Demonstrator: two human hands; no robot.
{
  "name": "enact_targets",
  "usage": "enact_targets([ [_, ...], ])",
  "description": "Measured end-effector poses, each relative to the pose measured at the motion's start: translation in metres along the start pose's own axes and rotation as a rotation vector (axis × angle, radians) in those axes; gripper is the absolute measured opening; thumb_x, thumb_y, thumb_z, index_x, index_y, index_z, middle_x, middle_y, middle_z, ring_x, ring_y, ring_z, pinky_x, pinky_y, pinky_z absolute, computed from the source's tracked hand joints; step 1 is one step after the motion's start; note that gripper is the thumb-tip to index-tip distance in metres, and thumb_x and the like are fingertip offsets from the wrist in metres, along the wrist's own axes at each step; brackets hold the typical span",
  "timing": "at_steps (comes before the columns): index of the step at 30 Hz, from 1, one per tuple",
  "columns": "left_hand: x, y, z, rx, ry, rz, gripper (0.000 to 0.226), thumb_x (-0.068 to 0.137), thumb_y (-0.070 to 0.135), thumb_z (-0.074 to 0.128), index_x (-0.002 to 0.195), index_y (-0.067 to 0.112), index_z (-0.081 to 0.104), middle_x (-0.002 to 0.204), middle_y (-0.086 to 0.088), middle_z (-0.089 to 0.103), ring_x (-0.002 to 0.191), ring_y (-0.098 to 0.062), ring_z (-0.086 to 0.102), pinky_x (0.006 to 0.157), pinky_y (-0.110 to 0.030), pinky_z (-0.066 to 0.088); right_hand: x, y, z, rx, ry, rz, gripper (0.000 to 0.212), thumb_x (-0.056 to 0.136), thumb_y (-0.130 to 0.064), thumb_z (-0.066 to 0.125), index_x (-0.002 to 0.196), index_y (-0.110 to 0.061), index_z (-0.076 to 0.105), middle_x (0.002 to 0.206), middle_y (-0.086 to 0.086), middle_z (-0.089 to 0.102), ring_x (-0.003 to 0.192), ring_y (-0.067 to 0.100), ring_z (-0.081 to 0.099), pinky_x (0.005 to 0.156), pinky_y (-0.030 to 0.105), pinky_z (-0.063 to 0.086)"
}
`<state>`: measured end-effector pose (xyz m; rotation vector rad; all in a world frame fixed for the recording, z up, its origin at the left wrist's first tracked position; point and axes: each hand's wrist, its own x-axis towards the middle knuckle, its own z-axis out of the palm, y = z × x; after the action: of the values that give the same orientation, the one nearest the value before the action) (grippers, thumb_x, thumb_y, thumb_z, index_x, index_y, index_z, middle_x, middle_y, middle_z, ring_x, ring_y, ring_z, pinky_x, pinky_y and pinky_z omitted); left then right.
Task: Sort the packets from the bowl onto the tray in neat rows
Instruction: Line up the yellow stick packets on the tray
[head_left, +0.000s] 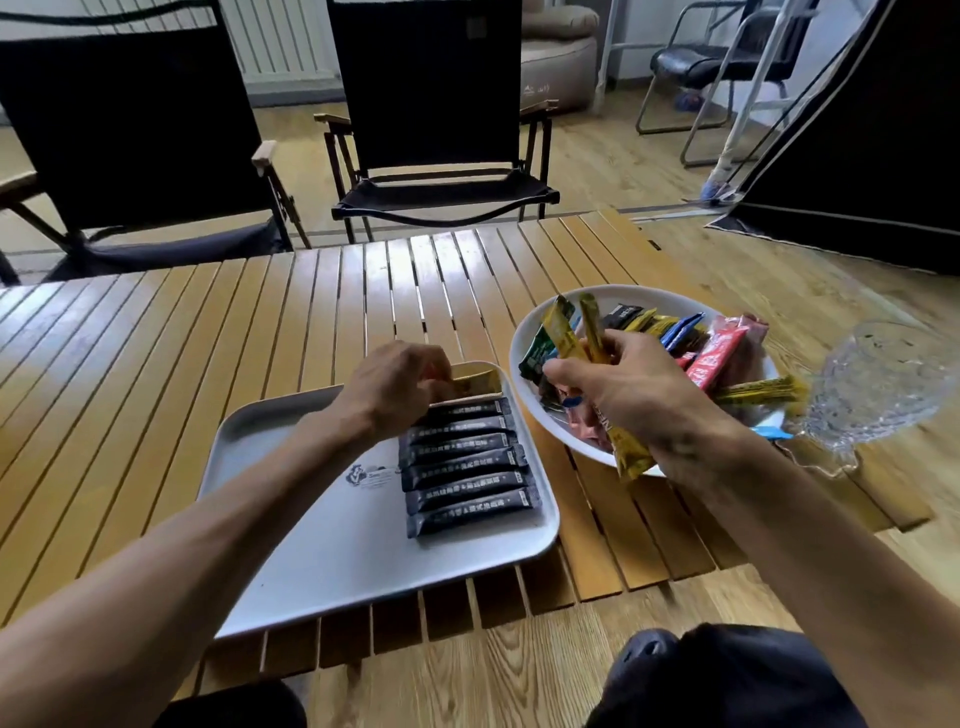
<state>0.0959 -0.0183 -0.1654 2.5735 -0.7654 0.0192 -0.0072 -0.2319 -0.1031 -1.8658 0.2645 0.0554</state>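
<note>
Two yellow stick packets (592, 332) sit pinched in my right hand (639, 395) over the white oval bowl (524, 338). My left hand (400, 384) presses a gold packet (475, 382) down, fingers closed on it I think, at the far end of the black sachet row (467, 467) on the grey rectangular tray (311, 545). Packets look light, thin and slippery, so I'd grip mid-length. Slatted wooden table (208, 322), glass bowl (883, 379), folding chairs (441, 130) beyond.
</note>
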Motion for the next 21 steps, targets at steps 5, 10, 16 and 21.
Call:
enact_targets([
  [5,0.000,0.000,0.003,0.046,0.002,0.023,0.009,0.088,0.015,0.061,0.089,0.015,0.070,0.095,-0.008,0.067,0.085,-0.020,0.059,0.075,-0.038,0.054,0.000,-0.001,0.001,0.048,0.003,0.017,0.010,0.094,-0.022,0.058,0.095,-0.013,0.061,0.085,0.011,0.064,0.067,0.020,0.058,0.062,0.034,0.048],
  [10,-0.007,-0.001,0.000,0.017,0.042,-0.017,0.015,0.091,0.014,0.058,0.104,0.013,0.067,0.103,-0.007,0.065,0.091,-0.018,0.060,0.075,-0.031,0.053,-0.001,-0.001,-0.001,0.077,-0.049,-0.004,0.011,0.095,-0.019,0.055,0.094,-0.010,0.062,0.090,0.016,0.066,0.068,0.019,0.063,0.070,0.042,0.050],
  [16,-0.021,0.052,-0.029,-0.435,0.166,-0.104,0.022,0.094,0.020,0.055,0.110,0.009,0.064,0.101,0.001,0.066,0.091,-0.008,0.061,0.069,-0.014,0.048,-0.002,-0.002,0.003,0.219,-0.130,0.059,0.009,0.093,-0.021,0.062,0.097,-0.015,0.066,0.096,0.010,0.071,0.087,0.020,0.066,0.073,0.035,0.050],
  [21,-0.037,0.085,-0.034,-0.739,0.055,-0.227,0.022,0.093,0.025,0.056,0.106,0.011,0.066,0.097,-0.002,0.068,0.090,-0.011,0.063,0.065,-0.015,0.049,-0.005,-0.002,0.009,0.200,-0.118,0.006,0.009,0.090,-0.019,0.065,0.095,-0.014,0.071,0.103,0.013,0.072,0.096,0.025,0.063,0.076,0.038,0.048],
])
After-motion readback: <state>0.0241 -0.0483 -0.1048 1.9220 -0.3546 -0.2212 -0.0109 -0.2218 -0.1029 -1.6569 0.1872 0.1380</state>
